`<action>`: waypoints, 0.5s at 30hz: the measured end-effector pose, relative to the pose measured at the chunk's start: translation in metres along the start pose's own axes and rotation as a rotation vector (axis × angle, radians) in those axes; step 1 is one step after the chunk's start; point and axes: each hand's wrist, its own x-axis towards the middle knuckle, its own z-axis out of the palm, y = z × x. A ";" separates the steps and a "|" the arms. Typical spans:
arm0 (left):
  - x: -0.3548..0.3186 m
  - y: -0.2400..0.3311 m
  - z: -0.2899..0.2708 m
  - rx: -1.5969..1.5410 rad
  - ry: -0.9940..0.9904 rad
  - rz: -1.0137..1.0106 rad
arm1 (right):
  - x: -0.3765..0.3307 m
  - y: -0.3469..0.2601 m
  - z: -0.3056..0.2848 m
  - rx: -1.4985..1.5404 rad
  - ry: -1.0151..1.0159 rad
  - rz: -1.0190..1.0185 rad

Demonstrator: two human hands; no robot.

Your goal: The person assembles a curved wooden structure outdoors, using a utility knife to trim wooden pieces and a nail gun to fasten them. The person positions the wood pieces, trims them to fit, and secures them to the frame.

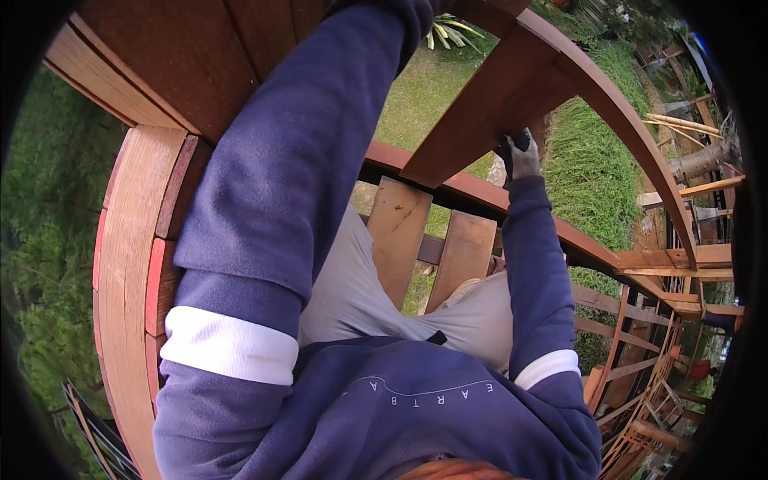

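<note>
My right hand (522,156), in a grey glove with black fingertips, is closed at the lower right edge of a wide reddish-brown wooden board (488,100). Slanting across the gap, the board runs from a wooden rail (464,182) near me up to a curved outer rail (616,96). Some of the fingers are hidden against the wood. My left arm (288,160), in a navy sleeve with a white band, stretches up past the top edge, so the left hand is out of sight.
Below me, wooden slats (392,232) have gaps with grass showing through. A thick wooden rail (132,280) with red-edged pieces curves along my left, under large brown panels (176,56). Lower right stands more wooden framing (640,336). Logs and timber (704,160) lie beyond the grass.
</note>
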 end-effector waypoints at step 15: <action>0.094 -0.086 0.083 -0.452 -0.127 0.201 | -0.077 -0.211 -0.053 0.007 0.229 -0.149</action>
